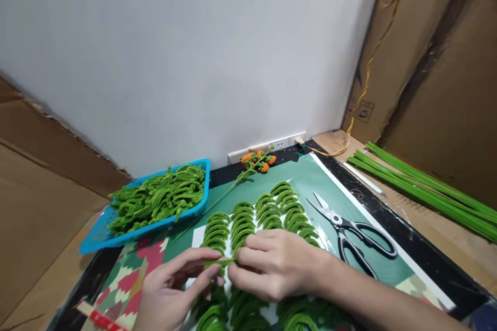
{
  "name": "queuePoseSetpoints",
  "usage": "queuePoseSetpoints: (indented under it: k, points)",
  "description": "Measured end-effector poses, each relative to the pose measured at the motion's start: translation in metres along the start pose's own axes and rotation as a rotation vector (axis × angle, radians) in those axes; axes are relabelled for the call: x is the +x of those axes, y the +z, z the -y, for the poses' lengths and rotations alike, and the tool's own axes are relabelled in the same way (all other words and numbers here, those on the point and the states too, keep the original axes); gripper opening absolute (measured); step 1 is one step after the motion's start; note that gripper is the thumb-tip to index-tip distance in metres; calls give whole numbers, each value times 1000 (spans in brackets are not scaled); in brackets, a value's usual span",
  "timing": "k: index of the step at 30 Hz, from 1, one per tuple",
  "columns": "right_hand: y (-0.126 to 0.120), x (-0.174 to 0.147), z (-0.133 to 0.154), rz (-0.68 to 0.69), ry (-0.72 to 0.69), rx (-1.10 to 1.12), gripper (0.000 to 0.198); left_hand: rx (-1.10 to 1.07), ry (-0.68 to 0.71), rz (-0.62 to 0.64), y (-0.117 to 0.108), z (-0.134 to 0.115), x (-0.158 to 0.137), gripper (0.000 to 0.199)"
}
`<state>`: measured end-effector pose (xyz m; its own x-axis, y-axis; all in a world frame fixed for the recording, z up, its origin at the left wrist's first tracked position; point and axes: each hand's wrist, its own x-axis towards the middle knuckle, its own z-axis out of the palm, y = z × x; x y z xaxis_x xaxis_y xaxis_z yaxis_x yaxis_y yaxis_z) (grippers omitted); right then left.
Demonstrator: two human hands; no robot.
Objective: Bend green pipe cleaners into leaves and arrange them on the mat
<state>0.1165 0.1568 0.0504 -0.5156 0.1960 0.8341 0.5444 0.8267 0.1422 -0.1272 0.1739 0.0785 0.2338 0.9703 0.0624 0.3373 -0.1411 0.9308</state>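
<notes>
My left hand [174, 282] pinches one end of a short green pipe cleaner [225, 262] between thumb and fingers. The fingers of my right hand [274, 264] close on its other end, so it stretches between both hands. Below and around them, rows of curved green pipe cleaner pieces [243, 222] lie on a white sheet [198, 237]. Part of these rows is hidden under my hands and right forearm. Black-handled scissors [337, 221] rest to the right with their blades slightly apart, and neither hand touches them.
A blue tray [205, 186] heaped with curled green pieces [159, 196] stands at left. An orange-flowered stem [248, 170] lies at the back. Long green pipe cleaners [423, 191] and a white pen-like stick [363, 178] lie at right. A yellow cord [367, 83] runs to the wall socket strip [279, 145].
</notes>
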Motion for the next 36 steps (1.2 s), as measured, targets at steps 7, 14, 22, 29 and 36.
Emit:
queuePoseSetpoints:
  k: [7, 14, 22, 29, 36]
  points:
    - [6, 0, 4, 11, 2, -32, 21, -277, -158, -140, 4, -6, 23, 41]
    - [14, -5, 2, 169, 76, 37, 15, -315, -195, -33, 8, -16, 27, 46]
    - [1, -2, 1, 177, -14, -8, 19, -414, -166, 57, -4, -11, 13, 31]
    - [8, -8, 4, 74, 17, 24, 18, -383, -60, 215, 7, -10, 0, 15]
    - [-5, -6, 8, 133, 83, 67, 15, -431, -4, 238, 8, -6, -3, 12]
